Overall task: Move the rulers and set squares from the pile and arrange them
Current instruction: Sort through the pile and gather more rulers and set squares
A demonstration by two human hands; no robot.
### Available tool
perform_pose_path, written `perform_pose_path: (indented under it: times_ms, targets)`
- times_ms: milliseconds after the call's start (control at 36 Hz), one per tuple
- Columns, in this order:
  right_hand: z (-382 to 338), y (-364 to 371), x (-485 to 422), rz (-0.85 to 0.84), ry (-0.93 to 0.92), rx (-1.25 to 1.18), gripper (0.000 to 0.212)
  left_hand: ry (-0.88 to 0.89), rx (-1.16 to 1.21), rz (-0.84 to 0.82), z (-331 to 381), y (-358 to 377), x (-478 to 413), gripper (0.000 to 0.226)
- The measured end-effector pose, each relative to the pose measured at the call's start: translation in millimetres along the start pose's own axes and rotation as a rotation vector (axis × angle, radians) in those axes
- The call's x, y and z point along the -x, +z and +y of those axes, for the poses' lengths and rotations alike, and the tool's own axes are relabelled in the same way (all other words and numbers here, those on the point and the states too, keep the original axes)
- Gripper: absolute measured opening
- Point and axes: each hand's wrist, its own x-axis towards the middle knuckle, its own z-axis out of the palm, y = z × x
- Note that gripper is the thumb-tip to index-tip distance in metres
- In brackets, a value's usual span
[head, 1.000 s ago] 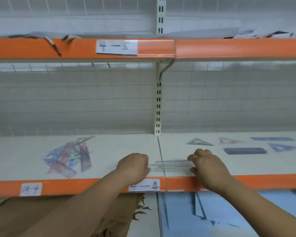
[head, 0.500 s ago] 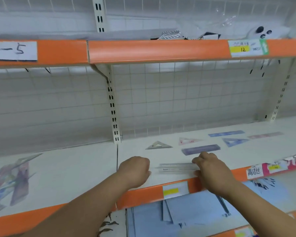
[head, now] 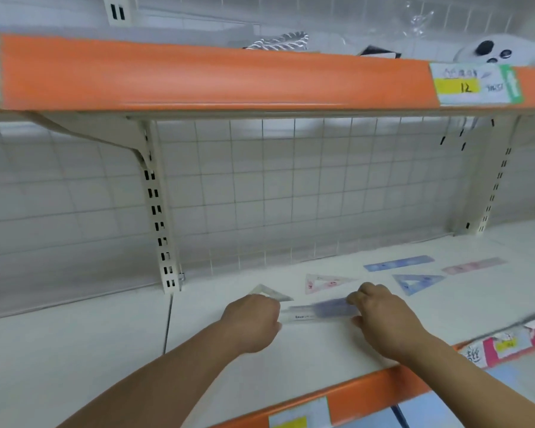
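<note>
Head view: over the last second the clear plastic ruler [head: 309, 315] has travelled right along the white shelf [head: 105, 350]. It went from the near lip by the seam to a spot farther in, just near of the dark purple translucent ruler [head: 337, 303], which it partly overlaps in the picture. The pile has dropped out of view to the left. I judge the carry nearly done and the placing about to begin.

The left hand [head: 250, 322] curls round the ruler's left end and the right hand [head: 386, 321] pinches its right end. Whether it touches the shelf I cannot tell. Its long axis runs left to right, roughly parallel to the shelf front, with the printed end pointing left.

Farther back lie a clear set square [head: 271, 293], a pink set square [head: 325, 282], a blue set square [head: 414, 282], a blue ruler [head: 399, 262] and a pink ruler [head: 473, 265], 5 pieces spaced apart.
</note>
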Motion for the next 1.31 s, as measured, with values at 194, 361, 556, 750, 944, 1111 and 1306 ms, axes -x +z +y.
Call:
perform_pose_path:
  times_ms: [194,361,556,750,944,1111,1306]
  targets:
    - [30,9,-33,0.003,-0.091,-0.060,0.037,-0.081,0.014,0.024,18,-1,-24,0.028]
    - [60,18,-56,-0.035,-0.237,-0.077,0.031,-0.219,0.010,0.038,38,10,-41,0.036]
    - [94,23,-73,-0.032,-0.416,-0.083,0.027,-0.407,0.014,0.024,71,22,-47,0.024]
    - [104,35,-81,-0.103,-0.487,-0.140,0.023,-0.567,-0.033,0.035,89,19,-39,0.036]
    - [107,38,-82,-0.141,-0.478,-0.182,0.028,-0.580,-0.053,0.055,96,15,-30,0.029]
    - [107,38,-84,-0.187,-0.491,-0.189,0.015,-0.586,-0.060,0.045,96,15,-31,0.029]
    - [104,36,-84,-0.207,-0.488,-0.156,0.030,-0.595,-0.054,0.048,90,19,-31,0.028]
